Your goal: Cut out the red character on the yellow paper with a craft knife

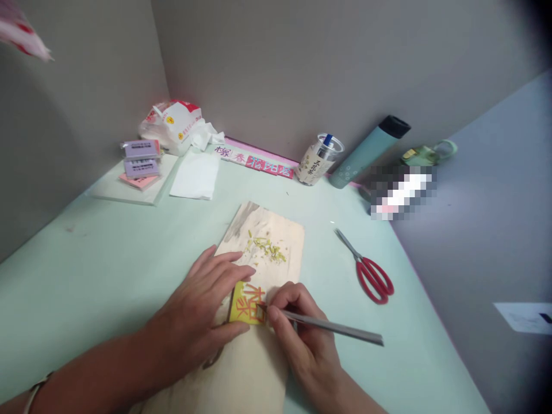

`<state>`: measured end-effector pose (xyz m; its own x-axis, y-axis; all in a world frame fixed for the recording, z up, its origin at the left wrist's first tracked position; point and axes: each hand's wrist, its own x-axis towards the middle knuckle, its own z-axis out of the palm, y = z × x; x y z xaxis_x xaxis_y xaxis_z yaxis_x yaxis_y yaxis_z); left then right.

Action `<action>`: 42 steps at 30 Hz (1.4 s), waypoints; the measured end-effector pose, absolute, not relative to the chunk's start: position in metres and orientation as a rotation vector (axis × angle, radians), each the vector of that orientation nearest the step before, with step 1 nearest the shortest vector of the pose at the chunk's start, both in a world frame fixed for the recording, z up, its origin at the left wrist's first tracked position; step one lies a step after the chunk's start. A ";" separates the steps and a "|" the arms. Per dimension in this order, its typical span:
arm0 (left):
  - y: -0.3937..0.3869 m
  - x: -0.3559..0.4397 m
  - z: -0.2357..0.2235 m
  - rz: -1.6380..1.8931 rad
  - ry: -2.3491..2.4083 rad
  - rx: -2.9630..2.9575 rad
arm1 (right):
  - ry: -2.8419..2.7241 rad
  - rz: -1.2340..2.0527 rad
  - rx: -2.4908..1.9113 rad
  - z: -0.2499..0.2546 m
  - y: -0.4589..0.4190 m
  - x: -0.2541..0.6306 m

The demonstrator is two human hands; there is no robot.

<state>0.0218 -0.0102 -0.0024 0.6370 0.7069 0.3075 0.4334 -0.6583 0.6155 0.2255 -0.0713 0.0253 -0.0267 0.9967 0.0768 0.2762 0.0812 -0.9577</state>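
Grey walls (276, 75) back a labelled cup (311, 165) holding something blue (328, 141).

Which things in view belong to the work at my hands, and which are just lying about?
In use:
- left hand, steadying the yellow block
- right hand, holding the pointed tool
- wooden board underneath, with yellow shavings

Apparently just lying about:
- red-handled scissors
- clear jar, teal bottle
- purple packs, white paper
- printed bag
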 end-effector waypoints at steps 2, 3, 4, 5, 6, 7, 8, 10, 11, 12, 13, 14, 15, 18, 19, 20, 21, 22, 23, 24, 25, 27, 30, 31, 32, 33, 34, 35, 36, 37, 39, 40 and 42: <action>-0.010 0.022 -0.003 0.741 0.888 2.368 | -1.483 0.997 -1.347 0.026 -0.071 0.225; -0.010 0.022 -0.003 0.739 0.884 2.370 | -1.492 0.988 -1.350 0.026 -0.071 0.225; -0.010 0.022 -0.003 0.737 0.882 2.371 | -1.499 0.983 -1.355 0.026 -0.071 0.225; -0.010 0.022 -0.003 0.735 0.884 2.372 | -1.505 0.978 -1.359 0.026 -0.071 0.225; -0.009 0.022 -0.003 0.730 0.885 2.375 | -1.510 0.975 -1.361 0.026 -0.071 0.224; -0.009 0.023 -0.003 0.724 0.889 2.379 | -1.514 0.975 -1.365 0.027 -0.070 0.224; -0.008 0.023 -0.003 0.723 0.892 2.385 | -1.518 0.974 -1.370 0.027 -0.070 0.224; -0.008 0.023 -0.002 0.724 0.889 2.401 | -1.530 0.969 -1.378 0.029 -0.070 0.224; -0.008 0.023 -0.002 0.726 0.887 2.405 | -1.533 0.968 -1.386 0.030 -0.070 0.223; -0.007 0.023 -0.002 0.730 0.886 2.407 | -1.533 0.967 -1.395 0.031 -0.070 0.223; -0.007 0.023 -0.002 0.730 0.885 2.408 | -1.528 0.969 -1.402 0.032 -0.070 0.222; -0.007 0.023 -0.002 0.730 0.882 2.408 | -1.521 0.977 -1.407 0.032 -0.070 0.222; -0.007 0.023 -0.002 0.731 0.883 2.406 | -1.508 0.986 -1.410 0.033 -0.070 0.221; -0.008 0.023 -0.002 0.750 0.892 2.392 | -1.448 1.027 -1.411 0.031 -0.070 0.220; -0.009 0.023 -0.002 0.758 0.895 2.388 | -1.428 1.041 -1.414 0.030 -0.070 0.219; -0.009 0.022 -0.002 0.763 0.897 2.387 | -1.412 1.048 -1.417 0.029 -0.070 0.219; -0.008 0.022 -0.002 0.763 0.895 2.394 | -1.404 1.050 -1.420 0.028 -0.070 0.219; -0.008 0.021 -0.002 0.755 0.882 2.412 | -1.405 1.047 -1.421 0.027 -0.070 0.219; -0.008 0.021 -0.002 0.743 0.870 2.432 | -1.413 1.036 -1.420 0.026 -0.070 0.219; -0.007 0.020 -0.002 0.736 0.863 2.449 | -1.424 1.021 -1.419 0.026 -0.070 0.218; -0.007 0.020 -0.003 0.733 0.858 2.463 | -1.438 1.007 -1.418 0.025 -0.070 0.218; -0.007 0.020 -0.004 0.757 0.864 2.466 | -1.463 0.983 -1.417 0.025 -0.070 0.218; -0.007 0.020 -0.007 0.797 0.873 2.460 | -1.487 0.961 -1.419 0.024 -0.070 0.218; -0.007 0.020 -0.008 0.796 0.872 2.464 | -1.492 0.955 -1.418 0.024 -0.069 0.217; -0.007 0.020 -0.008 0.788 0.872 2.467 | -1.496 0.952 -1.420 0.024 -0.069 0.217; -0.007 0.020 -0.008 0.776 0.872 2.471 | -1.499 0.948 -1.421 0.024 -0.069 0.218; -0.007 0.019 -0.008 0.759 0.869 2.477 | -1.502 0.944 -1.422 0.025 -0.069 0.218; -0.007 0.019 -0.008 0.742 0.864 2.485 | -1.504 0.942 -1.421 0.025 -0.069 0.218; -0.006 0.018 -0.007 0.728 0.858 2.494 | -1.505 0.941 -1.421 0.025 -0.069 0.218; -0.006 0.018 -0.007 0.722 0.855 2.502 | -1.505 0.944 -1.422 0.026 -0.069 0.218; -0.005 0.017 -0.006 0.732 0.845 2.526 | -1.497 0.952 -1.423 0.026 -0.070 0.218; -0.005 0.017 -0.006 0.739 0.842 2.537 | -1.491 0.957 -1.421 0.026 -0.070 0.218; -0.004 0.016 -0.005 0.752 0.836 2.552 | -1.480 0.959 -1.412 0.025 -0.070 0.218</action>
<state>0.0165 -0.0045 -0.0053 0.6847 0.6250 0.3750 0.4387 -0.7643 0.4727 0.2175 -0.0701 0.0255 0.0035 0.9974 0.0720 0.3417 0.0665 -0.9374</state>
